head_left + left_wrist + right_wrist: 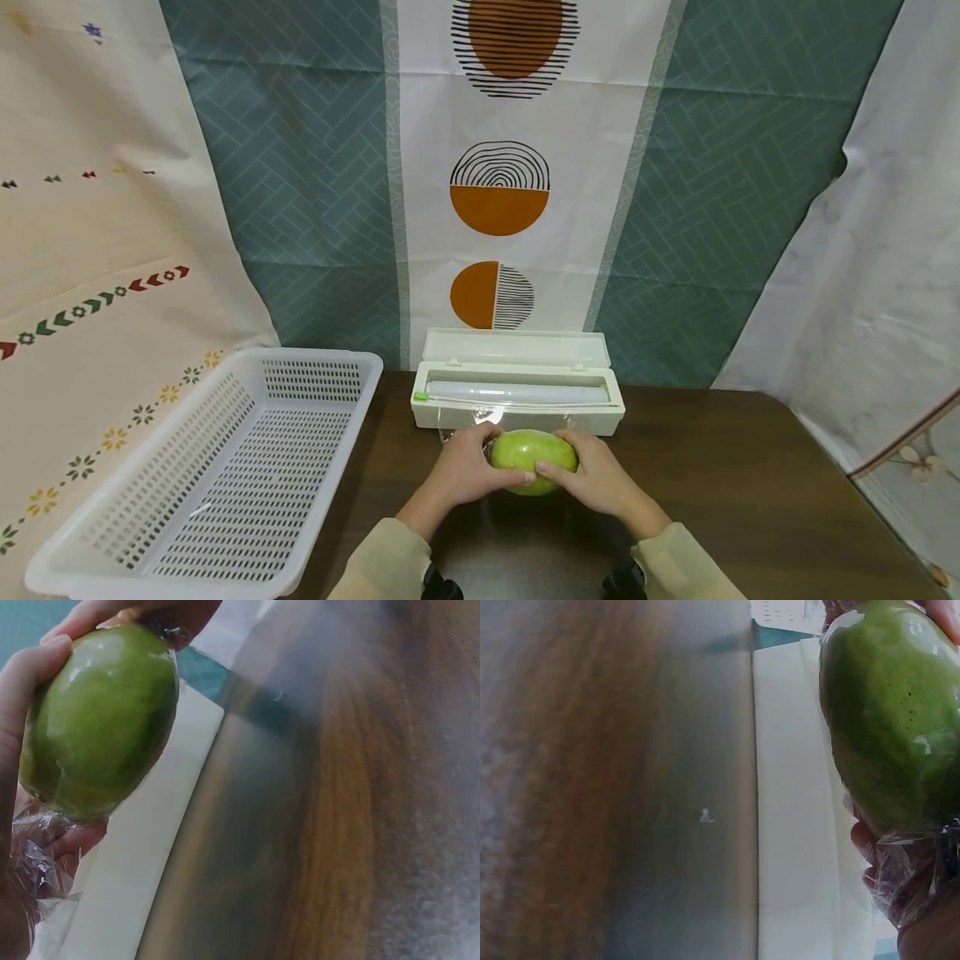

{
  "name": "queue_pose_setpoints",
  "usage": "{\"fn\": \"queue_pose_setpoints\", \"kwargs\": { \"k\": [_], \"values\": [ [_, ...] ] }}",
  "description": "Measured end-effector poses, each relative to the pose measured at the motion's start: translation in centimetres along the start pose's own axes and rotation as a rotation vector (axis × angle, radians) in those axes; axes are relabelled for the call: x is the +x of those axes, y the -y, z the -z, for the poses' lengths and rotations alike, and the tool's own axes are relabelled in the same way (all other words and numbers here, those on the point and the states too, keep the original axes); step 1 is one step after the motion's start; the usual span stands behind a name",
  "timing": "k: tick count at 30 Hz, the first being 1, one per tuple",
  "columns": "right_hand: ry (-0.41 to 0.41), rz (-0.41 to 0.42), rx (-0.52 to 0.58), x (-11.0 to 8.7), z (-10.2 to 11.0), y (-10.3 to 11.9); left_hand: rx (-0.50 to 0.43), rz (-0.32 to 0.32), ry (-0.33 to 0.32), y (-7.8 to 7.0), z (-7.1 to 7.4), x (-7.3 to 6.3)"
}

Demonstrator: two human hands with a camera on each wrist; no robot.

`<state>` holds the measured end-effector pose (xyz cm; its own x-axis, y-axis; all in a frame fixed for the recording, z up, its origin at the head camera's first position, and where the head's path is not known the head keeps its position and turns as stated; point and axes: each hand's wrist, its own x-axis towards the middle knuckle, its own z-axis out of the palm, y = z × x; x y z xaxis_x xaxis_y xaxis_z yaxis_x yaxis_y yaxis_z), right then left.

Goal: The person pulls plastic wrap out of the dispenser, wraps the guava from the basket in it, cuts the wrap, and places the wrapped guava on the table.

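Green fruit (528, 452) is held by left grip (469, 468) and right grip (598, 475), thumbs nearly meeting.

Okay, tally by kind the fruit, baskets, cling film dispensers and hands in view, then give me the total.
Green fruit, likely mango: 1
White plastic basket: 1
Cling film dispenser: 1
Hands: 2, left hand and right hand
Total: 5

left hand (468, 468): curved in a grip, turned inward | right hand (598, 477): curved in a grip, facing the left | thumbs (513, 478): 2 tips close together | forearms (390, 557): 2, sleeved, reaching forward, converging
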<state>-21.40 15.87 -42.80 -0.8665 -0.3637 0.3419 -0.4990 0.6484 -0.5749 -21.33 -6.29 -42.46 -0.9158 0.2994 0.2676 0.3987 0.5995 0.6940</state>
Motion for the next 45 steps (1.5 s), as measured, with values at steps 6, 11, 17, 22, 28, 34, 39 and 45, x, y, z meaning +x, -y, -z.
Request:
{"fn": "queue_pose_setpoints", "kwargs": {
  "k": [6,11,17,22,28,34,39,45],
  "values": [
    [-0.001,-0.034,0.009,-0.3,-0.2,0.1,-0.01,0.019,-0.007,-0.1,-0.1,-0.1],
    [-0.017,-0.048,-0.003,-0.5,-0.4,0.1,0.002,0.021,-0.006,0.0,-0.1,-0.2],
    [-0.045,-0.021,-0.029,-0.5,-0.7,0.0,-0.018,0.019,0.038,0.1,0.3,0.1],
    [-0.056,0.053,-0.022,-0.3,-0.7,-0.1,-0.01,0.027,0.079,0.1,0.6,0.5],
    [-0.015,0.046,-0.007,-0.2,-0.1,-0.2,0.012,0.036,0.116,0.2,0.9,1.0],
    [0.008,0.123,-0.081,-0.4,-0.1,-0.4,-0.027,0.07,0.146,0.2,1.3,1.3],
    [-0.067,0.277,-0.247,-0.2,-0.1,-0.3,-0.031,0.08,0.171,0.2,1.4,1.7],
    [-0.094,0.326,-0.307,0.2,-0.2,-0.3,-0.051,0.068,0.183,0.4,1.4,1.8]
  ]
}}
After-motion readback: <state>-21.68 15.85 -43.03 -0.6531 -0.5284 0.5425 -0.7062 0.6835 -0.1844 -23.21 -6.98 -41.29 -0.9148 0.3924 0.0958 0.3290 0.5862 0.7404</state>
